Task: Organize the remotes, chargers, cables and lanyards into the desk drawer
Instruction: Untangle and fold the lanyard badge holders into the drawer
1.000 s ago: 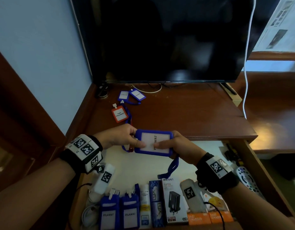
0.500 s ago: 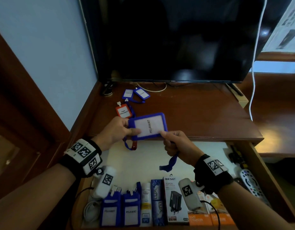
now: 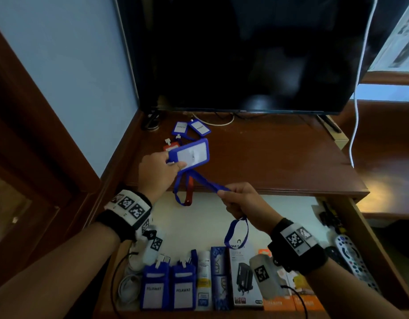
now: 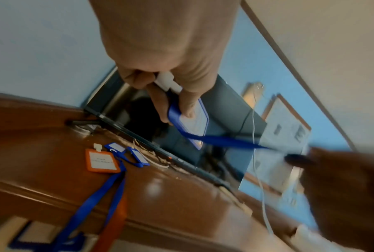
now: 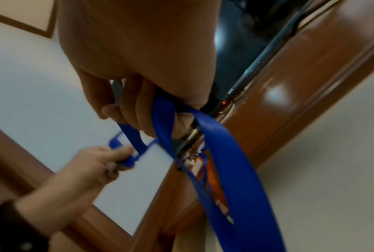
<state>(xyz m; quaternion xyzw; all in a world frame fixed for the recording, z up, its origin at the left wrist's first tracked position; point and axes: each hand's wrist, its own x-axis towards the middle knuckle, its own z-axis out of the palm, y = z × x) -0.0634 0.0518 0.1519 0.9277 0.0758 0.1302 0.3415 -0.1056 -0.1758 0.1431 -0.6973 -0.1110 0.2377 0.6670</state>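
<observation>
My left hand [image 3: 163, 168] pinches the near-left corner of a blue badge holder [image 3: 192, 154] held above the desk top; in the left wrist view the badge holder [image 4: 191, 121] sits between thumb and fingers of that hand [image 4: 173, 95]. Its blue strap [image 3: 204, 181] runs taut down to my right hand [image 3: 235, 199], whose curled fingers grip it; a strap loop [image 3: 236, 232] hangs below over the open drawer [image 3: 198, 224]. In the right wrist view the strap [image 5: 225, 153] passes through my right hand [image 5: 147, 105]. An orange badge holder [image 4: 101, 161] and two small blue ones [image 3: 190, 127] lie on the desk.
A dark TV [image 3: 245, 54] stands at the back of the wooden desk [image 3: 279, 162]. The drawer's front row holds two blue badge holders [image 3: 167, 288], charger boxes [image 3: 246, 277] and white cables [image 3: 129, 286]; remotes [image 3: 353, 259] lie at its right side. A white cable [image 3: 357, 88] hangs at right.
My left hand has lifted the badge holder up and away over the desk. My right hand has let go of the holder, slid down the strap and now pulls it taut.
</observation>
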